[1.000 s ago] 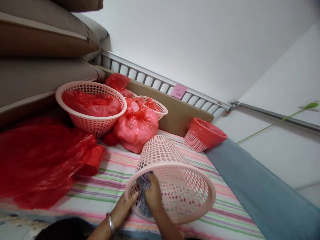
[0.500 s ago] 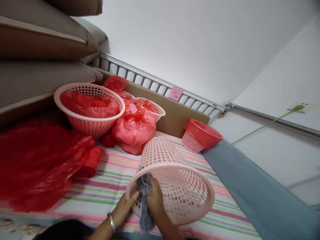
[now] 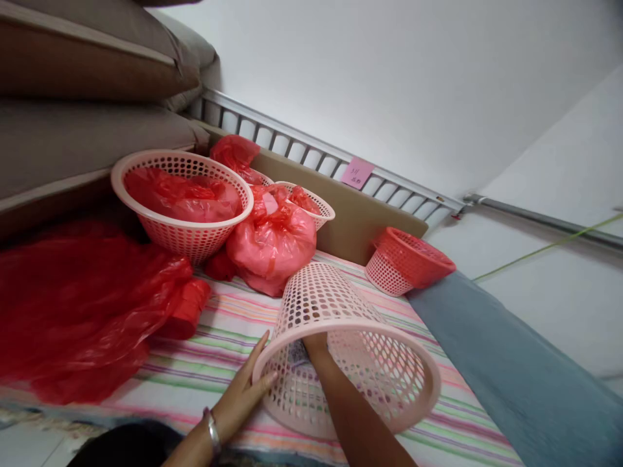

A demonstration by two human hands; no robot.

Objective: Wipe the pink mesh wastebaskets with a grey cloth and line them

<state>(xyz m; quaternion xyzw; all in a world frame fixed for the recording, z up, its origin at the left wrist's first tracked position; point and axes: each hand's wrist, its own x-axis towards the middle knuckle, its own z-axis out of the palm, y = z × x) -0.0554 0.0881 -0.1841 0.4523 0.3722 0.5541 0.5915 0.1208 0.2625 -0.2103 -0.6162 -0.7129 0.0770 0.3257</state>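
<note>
A pink perforated plastic wastebasket [image 3: 399, 337] lies on its side on the striped sheet, its wide mouth facing me. My left hand [image 3: 246, 389] holds the rim at its left, thumb on the inner side and fingers along the outside; a silver bracelet circles that wrist. Inside the basket, my right hand [image 3: 317, 342] presses a grey cloth [image 3: 298, 354] to the left part of the wall. The rim and the perforated wall partly hide those fingers and the cloth.
At left stand a round pink basket [image 3: 195, 243] with red plastic inside and loose red plastic bags [image 3: 82, 311]. A filled red bag [image 3: 272, 246] sits behind the wastebasket. A red-lined basket [image 3: 389, 272] stands right, near a metal rail [image 3: 311, 148]. Cushions [image 3: 87, 136] are stacked left.
My right hand has pushed deeper into the wastebasket with the cloth, which hung out over the rim before. My left hand stays at the rim, its fingers now reaching further along the outside.
</note>
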